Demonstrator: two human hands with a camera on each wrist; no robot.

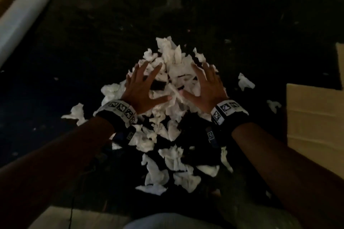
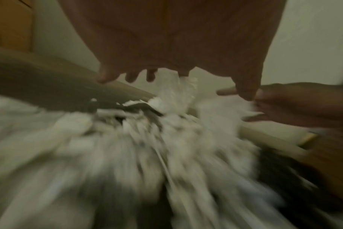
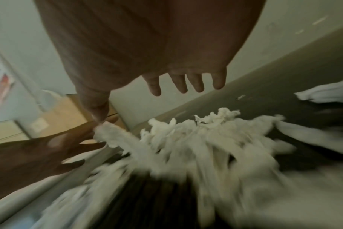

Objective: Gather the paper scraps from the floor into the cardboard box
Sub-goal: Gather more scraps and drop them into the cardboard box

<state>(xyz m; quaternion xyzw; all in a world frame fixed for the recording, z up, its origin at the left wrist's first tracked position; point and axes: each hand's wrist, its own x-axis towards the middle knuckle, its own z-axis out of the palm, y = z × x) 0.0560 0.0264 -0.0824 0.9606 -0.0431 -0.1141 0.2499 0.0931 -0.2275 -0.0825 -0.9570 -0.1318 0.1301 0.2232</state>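
A heap of crumpled white paper scraps (image 1: pixel 173 72) lies on the dark floor in the head view. My left hand (image 1: pixel 144 87) is spread flat with straight fingers over the heap's left side. My right hand (image 1: pixel 205 84) is spread the same way over its right side. Neither hand holds anything. More scraps (image 1: pixel 175 161) trail toward me between my forearms. In the left wrist view the left hand (image 2: pixel 172 51) hovers over blurred scraps (image 2: pixel 176 96). The right hand (image 3: pixel 147 46) shows straight fingers above the scraps (image 3: pixel 206 128). A cardboard box (image 1: pixel 314 117) lies at the right edge.
Loose scraps lie apart from the heap: one at the left (image 1: pixel 76 113), two at the right (image 1: pixel 245 82) (image 1: pixel 273 105). A white roll (image 1: pixel 20 18) leans at the far left. A pale cardboard panel (image 1: pixel 78 217) sits near my knees.
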